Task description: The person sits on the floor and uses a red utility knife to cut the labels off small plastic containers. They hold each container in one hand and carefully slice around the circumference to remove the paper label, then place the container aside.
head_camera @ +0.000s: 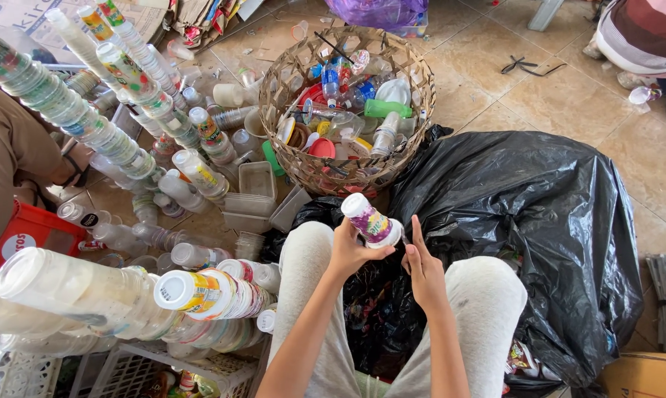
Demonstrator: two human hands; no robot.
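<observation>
A small plastic cup (370, 220) with a purple and green printed label is gripped in my left hand (351, 249), tilted with its bottom pointing up and left. My right hand (423, 268) is beside the cup's rim, fingers raised and touching or nearly touching it. Both hands hover above my knees in light grey trousers. A woven basket (280, 140) full of mixed plastic bottles, lids and cups stands just beyond the hands. A large black plastic bag (539, 214) lies to the right of my knees.
Long stacks of nested plastic cups (104, 133) lean across the left side, with more stacks (112, 295) lower left over white crates (126, 372). Clear trays (255, 184) sit by the basket. A red crate (30, 232) and another person's arm (16, 155) are at left. Tiled floor lies beyond.
</observation>
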